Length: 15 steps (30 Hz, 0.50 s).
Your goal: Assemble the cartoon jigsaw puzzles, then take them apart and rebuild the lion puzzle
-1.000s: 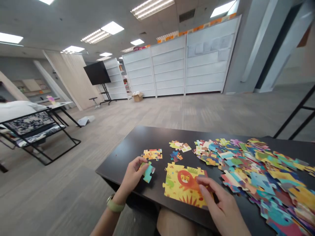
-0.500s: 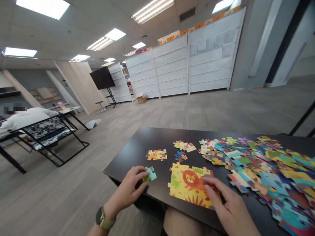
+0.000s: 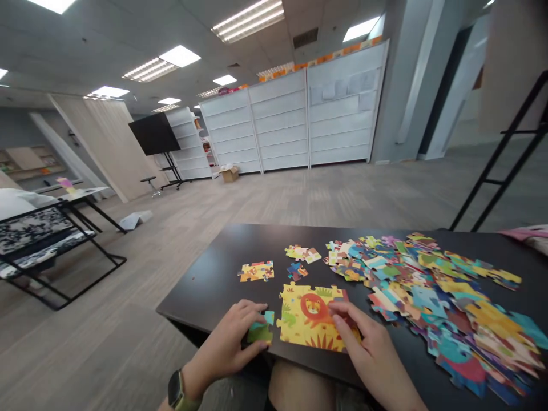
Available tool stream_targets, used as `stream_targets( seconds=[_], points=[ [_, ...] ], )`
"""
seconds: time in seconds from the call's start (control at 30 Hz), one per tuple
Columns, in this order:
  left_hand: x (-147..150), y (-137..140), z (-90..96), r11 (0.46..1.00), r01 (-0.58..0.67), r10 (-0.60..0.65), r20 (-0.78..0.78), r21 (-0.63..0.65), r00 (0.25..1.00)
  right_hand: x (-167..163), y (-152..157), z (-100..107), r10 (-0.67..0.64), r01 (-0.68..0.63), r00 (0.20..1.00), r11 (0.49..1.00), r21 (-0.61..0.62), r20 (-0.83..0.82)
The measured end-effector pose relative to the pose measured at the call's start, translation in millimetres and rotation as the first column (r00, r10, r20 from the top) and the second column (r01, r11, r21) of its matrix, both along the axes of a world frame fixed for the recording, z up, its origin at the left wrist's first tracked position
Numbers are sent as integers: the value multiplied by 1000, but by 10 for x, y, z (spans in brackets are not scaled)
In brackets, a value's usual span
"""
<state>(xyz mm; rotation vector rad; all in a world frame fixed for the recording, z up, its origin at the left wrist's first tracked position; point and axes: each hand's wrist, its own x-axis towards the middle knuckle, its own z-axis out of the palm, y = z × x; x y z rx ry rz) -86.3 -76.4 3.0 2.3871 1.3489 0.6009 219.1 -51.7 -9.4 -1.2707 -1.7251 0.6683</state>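
Observation:
My left hand (image 3: 237, 337), with a watch on its wrist, is closed on a green and teal puzzle piece (image 3: 262, 333) near the table's front edge. The fingers cover part of that piece. Just to its right lies a joined yellow puzzle section with a red-maned lion (image 3: 310, 319), a small gap apart from it. On the right side of the lion section rests my right hand (image 3: 363, 337); its thumb and index finger are close together on the surface, and the other fingers are curled over the section's right edge, hiding it.
A large heap of loose puzzle pieces (image 3: 411, 285) spreads over the right of the dark table (image 3: 205, 279). Behind the lion section lie a small joined orange strip (image 3: 257, 271), a blue cluster (image 3: 297, 271) and a light cluster (image 3: 302, 253). A black metal frame (image 3: 496, 171) stands beyond the table.
My left hand has brought the green and teal piece rightward, closer to the lion section, and covers it differently. My right hand stays on the lion section. The view has turned right.

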Motion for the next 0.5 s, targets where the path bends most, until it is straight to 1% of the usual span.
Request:
stream_targets(
  seconds=[0.13, 0.27, 0.4, 0.43, 0.5],
  points=[
    [82, 16, -15, 1000, -20, 20, 69, -3, 997, -3, -18, 7, 9, -9, 1000, 1000, -18, -16],
    [117, 16, -43, 998, -35, 34, 13, 54, 999, -3, -14, 7, 41, -42, 998, 998, -36, -40],
    [-49, -26, -82, 995, 31, -24, -81, 94, 996, 0, -33, 63, 66, -70, 995, 997, -45, -79],
    [-115, -27, -100, 993, 28, -18, -81, 116, 997, -3, -58, 87, 68, -72, 993, 997, -39, -92],
    [-227, 27, -154, 989, 2, 3, -31, 145, 1000, -27, -120, 134, 57, -59, 992, 998, -17, -116]
  ],
)
